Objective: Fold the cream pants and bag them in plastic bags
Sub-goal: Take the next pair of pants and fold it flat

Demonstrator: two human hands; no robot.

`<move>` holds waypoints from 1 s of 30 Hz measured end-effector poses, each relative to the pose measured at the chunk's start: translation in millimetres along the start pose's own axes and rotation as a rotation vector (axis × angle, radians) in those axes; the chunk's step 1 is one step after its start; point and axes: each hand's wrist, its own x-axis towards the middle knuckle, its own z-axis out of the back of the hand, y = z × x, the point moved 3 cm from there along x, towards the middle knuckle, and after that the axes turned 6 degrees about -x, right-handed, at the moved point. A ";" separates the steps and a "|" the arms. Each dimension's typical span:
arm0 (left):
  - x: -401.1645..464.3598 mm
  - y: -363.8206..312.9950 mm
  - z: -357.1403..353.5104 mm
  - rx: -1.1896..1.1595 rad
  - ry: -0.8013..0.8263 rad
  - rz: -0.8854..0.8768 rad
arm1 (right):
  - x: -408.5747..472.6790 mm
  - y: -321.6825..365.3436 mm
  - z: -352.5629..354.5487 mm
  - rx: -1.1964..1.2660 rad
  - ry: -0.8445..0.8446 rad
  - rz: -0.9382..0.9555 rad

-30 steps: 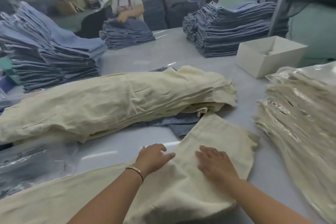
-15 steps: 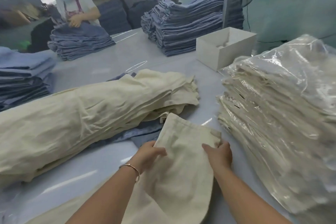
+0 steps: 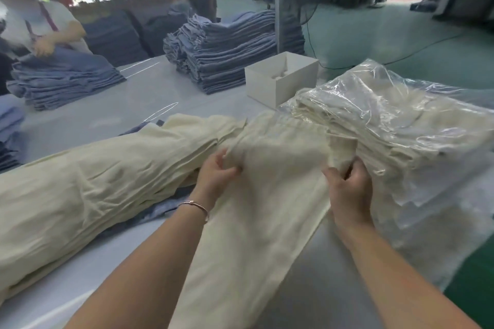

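One pair of cream pants stretches from the near edge up the middle of the table, its far end lifted off the surface. My left hand pinches the left edge of that end. My right hand grips the right edge, fingers curled into the cloth. A long pile of unfolded cream pants lies to the left. On the right sits a stack of cream pants in clear plastic bags, close to my right hand.
A white open box stands behind the bagged stack. Stacks of blue jeans fill the far side of the grey table. A person handles another jeans stack at the far left. Green floor lies beyond the table's right edge.
Both hands went from pressing flat on the pants to gripping the far end's edges and lifting it. The view has swung right, bringing the bagged stack closer.
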 end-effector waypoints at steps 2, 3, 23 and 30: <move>0.6 11.8 -9.4 0.639 -0.149 -0.016 | 1.4 4.2 10.8 -0.057 -0.041 0.015; -6.8 18.7 -13.5 0.866 -0.178 -0.029 | 2.2 -1.9 11.5 -0.076 -0.017 -0.026; -132.0 109.0 -56.0 0.386 -0.186 0.255 | -20.2 -47.2 -27.6 -0.017 0.540 -0.150; -202.3 80.8 23.4 -0.496 -0.380 0.462 | -136.5 21.2 -75.5 0.042 0.882 0.152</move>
